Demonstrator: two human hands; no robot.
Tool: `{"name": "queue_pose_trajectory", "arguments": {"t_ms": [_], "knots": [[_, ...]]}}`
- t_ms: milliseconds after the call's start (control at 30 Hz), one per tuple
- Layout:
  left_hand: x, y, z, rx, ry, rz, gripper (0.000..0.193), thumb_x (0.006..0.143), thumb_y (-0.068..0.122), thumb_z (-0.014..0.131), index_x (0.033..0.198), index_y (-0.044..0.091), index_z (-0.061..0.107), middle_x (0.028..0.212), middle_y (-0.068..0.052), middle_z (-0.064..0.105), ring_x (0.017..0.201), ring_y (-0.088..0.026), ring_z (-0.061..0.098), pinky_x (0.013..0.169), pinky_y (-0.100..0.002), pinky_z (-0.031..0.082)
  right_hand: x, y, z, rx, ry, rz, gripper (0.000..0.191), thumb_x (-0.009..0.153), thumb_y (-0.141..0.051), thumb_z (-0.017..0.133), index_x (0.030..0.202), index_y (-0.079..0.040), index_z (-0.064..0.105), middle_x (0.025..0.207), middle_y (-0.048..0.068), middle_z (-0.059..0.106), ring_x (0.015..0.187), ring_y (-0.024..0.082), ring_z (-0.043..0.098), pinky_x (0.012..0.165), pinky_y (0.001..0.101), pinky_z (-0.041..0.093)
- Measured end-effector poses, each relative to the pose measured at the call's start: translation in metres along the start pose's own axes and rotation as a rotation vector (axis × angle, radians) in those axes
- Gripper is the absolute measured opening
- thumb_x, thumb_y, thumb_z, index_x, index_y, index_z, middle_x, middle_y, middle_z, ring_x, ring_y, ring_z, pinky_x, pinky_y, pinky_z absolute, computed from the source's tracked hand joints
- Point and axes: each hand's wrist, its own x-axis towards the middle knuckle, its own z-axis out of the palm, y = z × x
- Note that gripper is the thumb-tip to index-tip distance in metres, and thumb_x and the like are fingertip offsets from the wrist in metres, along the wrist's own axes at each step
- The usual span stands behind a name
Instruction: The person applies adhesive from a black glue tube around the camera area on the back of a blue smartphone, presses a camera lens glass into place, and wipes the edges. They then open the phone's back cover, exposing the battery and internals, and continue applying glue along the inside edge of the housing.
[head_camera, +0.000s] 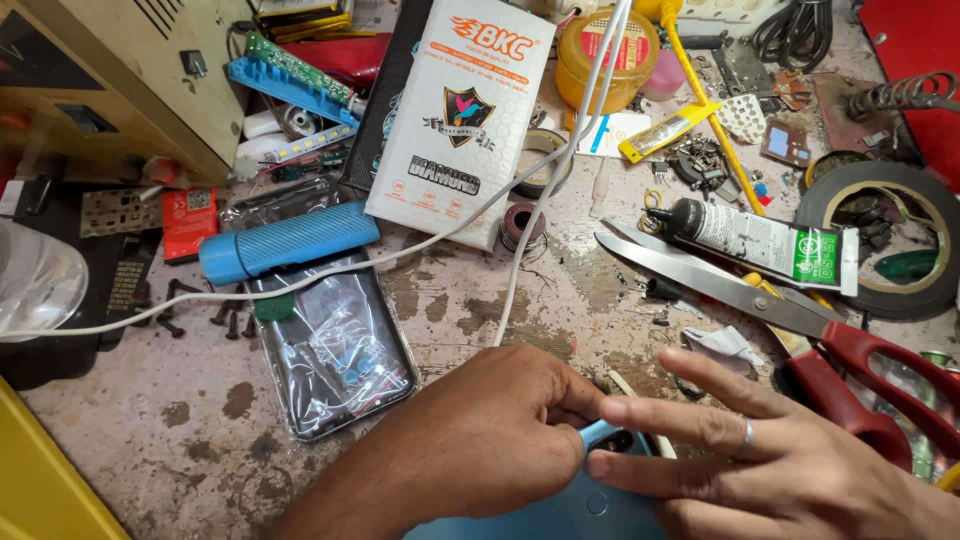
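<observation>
At the near edge, you are holding a light-blue smooth plastic casing on the stained desk. Your left hand is pinching its small tab with pressed fingers; your right hand is resting spread fingers beside it. It looks light, rigid, slippery: grip the edges.

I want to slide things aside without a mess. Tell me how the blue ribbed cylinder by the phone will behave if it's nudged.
The blue ribbed cylinder lies on its side, partly on the bagged phone, so it would probably roll. Its ribs likely give a firm, non-slip grip. It looks stiff, and is probably light plastic, though weight can't be told. The loose dark screws beside it may scatter.
</observation>
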Motion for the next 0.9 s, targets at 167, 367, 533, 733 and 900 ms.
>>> {"name": "queue_pose_trajectory", "arguments": {"t_ms": [167, 367, 533, 733, 900], "knots": [[0.000, 0.003, 0.001, 0.035, 0.029, 0.069, 0.048, 0.068, 0.010, 0.053, 0.108, 0.016, 0.079, 0.075, -0.015, 0.075, 0.064, -0.024, 0.073, 0.061, -0.038, 0.056, -0.005, -0.002, 0.000, -0.068, -0.006, 0.034, 0.010, 0.094, -0.017, 0.060, 0.088, -0.016, 0.067, 0.135, -0.007, 0.072, 0.141, 0.025, 0.054, 0.120, 0.0612, 0.030], [-0.002, 0.006, 0.000, -0.013, -0.022, -0.034, 0.049, 0.067, 0.009, 0.051, 0.105, 0.019, 0.080, 0.070, -0.016, 0.074, 0.060, -0.025, 0.070, 0.058, -0.040, 0.055, 0.005, -0.009, -0.003, -0.182, 0.077, 0.091, 0.014, 0.100, -0.018, 0.062, 0.089, -0.020, 0.071, 0.127, -0.012, 0.072, 0.138, 0.020, 0.058, 0.124, 0.0609, 0.034], [-0.002, 0.005, 0.000, -0.007, 0.026, 0.067, 0.052, 0.066, 0.008, 0.052, 0.108, 0.018, 0.080, 0.073, -0.014, 0.075, 0.062, -0.022, 0.071, 0.060, -0.037, 0.056, 0.003, -0.007, -0.002, -0.031, 0.002, 0.051, 0.020, 0.096, -0.022, 0.063, 0.108, -0.016, 0.078, 0.139, -0.006, 0.069, 0.143, 0.021, 0.051, 0.121, 0.0580, 0.029], [-0.002, 0.007, 0.000, -0.006, 0.027, 0.067, 0.050, 0.067, 0.009, 0.053, 0.108, 0.018, 0.080, 0.073, -0.014, 0.074, 0.060, -0.022, 0.071, 0.059, -0.038, 0.056, -0.010, -0.004, -0.003, -0.170, 0.002, 0.054, 0.027, 0.092, -0.026, 0.065, 0.110, -0.011, 0.079, 0.139, -0.007, 0.068, 0.144, 0.016, 0.051, 0.123, 0.0526, 0.031], [-0.002, 0.008, 0.000, -0.020, -0.035, -0.089, 0.051, 0.069, 0.007, 0.051, 0.107, 0.020, 0.082, 0.070, -0.015, 0.075, 0.058, -0.024, 0.070, 0.057, -0.040, 0.056, -0.005, -0.004, -0.008, -0.196, 0.002, -0.018, 0.011, 0.097, -0.020, 0.062, 0.088, -0.017, 0.066, 0.138, -0.003, 0.065, 0.146, 0.022, 0.048, 0.123, 0.0579, 0.029]]}}
